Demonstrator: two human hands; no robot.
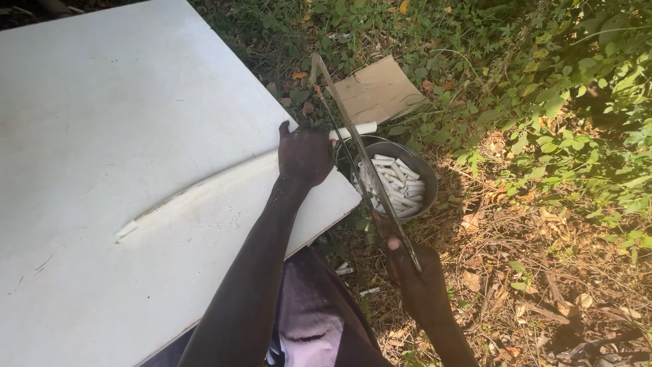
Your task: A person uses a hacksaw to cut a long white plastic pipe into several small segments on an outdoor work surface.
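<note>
Your left hand presses the white pipe onto the white board. Your right hand grips the hacksaw across it, above the bowl of cut pieces.

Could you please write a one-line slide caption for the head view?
Left hand pins a white pipe on a white board; right hand holds a hacksaw over a bowl of cut pieces.

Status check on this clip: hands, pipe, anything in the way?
Left hand pins white pipe on white board. Right hand grips hacksaw, blade across pipe's overhanging end. Bowl of cut pieces below; nothing blocking.
</note>
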